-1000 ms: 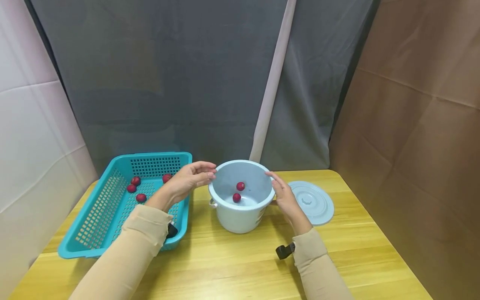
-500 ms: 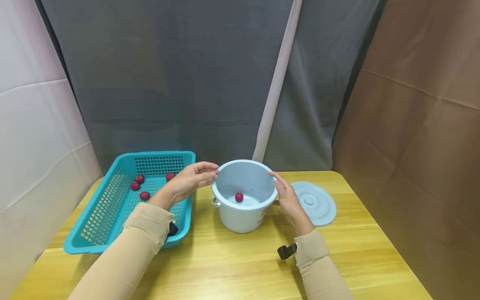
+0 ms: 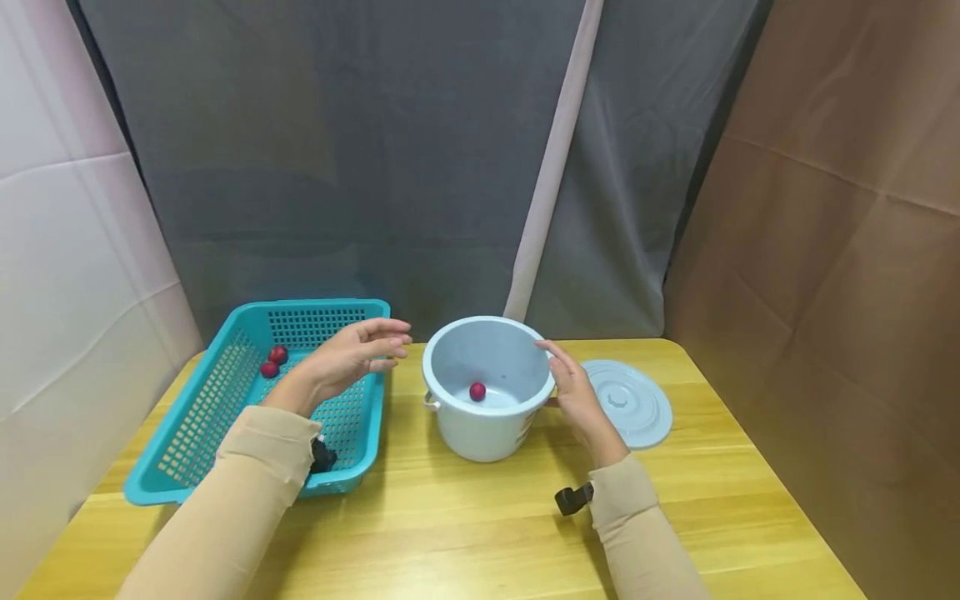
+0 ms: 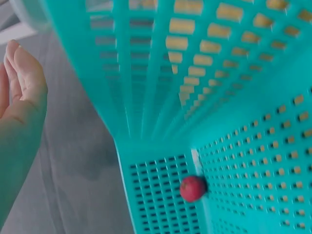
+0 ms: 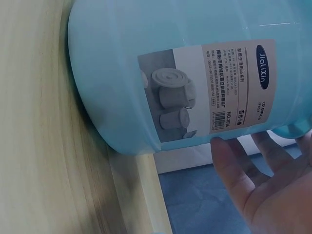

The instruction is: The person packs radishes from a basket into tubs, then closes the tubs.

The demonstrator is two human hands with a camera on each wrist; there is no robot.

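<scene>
Our left hand has left the bucket rim, open & empty over the basket at centre-left; right hand flat on the bucket, gripping nothing; one fruit inside now, so sorting goes on

Round pale blue lid flat on wooden table, grey curtain behind

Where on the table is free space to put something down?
The table is bare in front of the bucket and between the sleeves. The far side is crowded: basket, bucket and lid stand close together.
</scene>
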